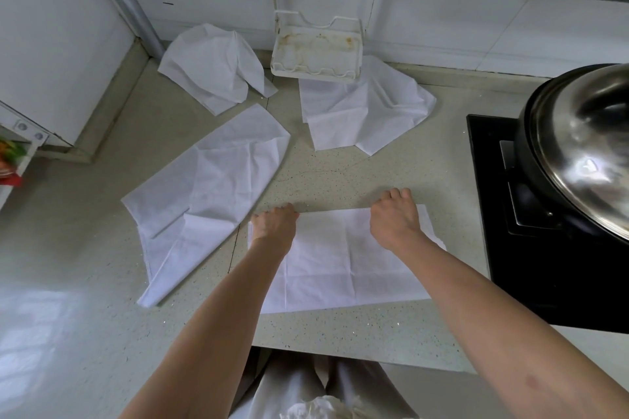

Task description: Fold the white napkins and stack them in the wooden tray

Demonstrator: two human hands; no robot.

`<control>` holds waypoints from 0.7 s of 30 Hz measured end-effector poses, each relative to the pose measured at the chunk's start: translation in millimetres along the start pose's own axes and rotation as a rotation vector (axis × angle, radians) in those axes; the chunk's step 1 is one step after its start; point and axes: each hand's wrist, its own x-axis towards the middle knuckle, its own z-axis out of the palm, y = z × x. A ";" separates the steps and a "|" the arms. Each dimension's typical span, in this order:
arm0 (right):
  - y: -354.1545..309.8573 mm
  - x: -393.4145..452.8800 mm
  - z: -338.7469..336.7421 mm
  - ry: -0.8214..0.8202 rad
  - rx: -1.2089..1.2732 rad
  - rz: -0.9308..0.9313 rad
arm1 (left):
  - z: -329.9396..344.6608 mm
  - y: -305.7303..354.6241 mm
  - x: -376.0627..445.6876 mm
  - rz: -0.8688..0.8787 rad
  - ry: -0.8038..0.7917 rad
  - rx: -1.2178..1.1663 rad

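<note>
A white napkin [343, 262] lies flat on the speckled counter [340, 173] in front of me, creased into quarters. My left hand [275, 224] grips its far left corner with curled fingers. My right hand [394, 218] holds the far edge near the right corner, fingertips curled over the edge. A second napkin [211, 194] lies partly folded and rumpled to the left, touching nothing in my hands. Two more sit at the back: a crumpled napkin [211, 68] by the wall and another napkin [360, 109] tucked partly under a white rack [316, 51].
A black hob [551, 265] with a large steel pot [585, 146] fills the right side. The white rack holds a glass lid against the back wall. A shelf with colourful items [10, 160] sits at far left. The counter's front edge [340, 354] runs just below the napkin.
</note>
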 end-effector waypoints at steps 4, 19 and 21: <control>0.4 -5.4 2.5 0.116 0.021 0.060 | -1.2 0.8 -0.4 0.003 -0.004 0.000; -37.6 -47.7 74.5 0.179 0.578 -0.005 | -9.8 1.8 -3.6 0.022 -0.013 0.004; -36.7 -47.6 73.5 0.151 0.581 -0.003 | -13.2 -0.4 -2.9 0.004 -0.021 -0.053</control>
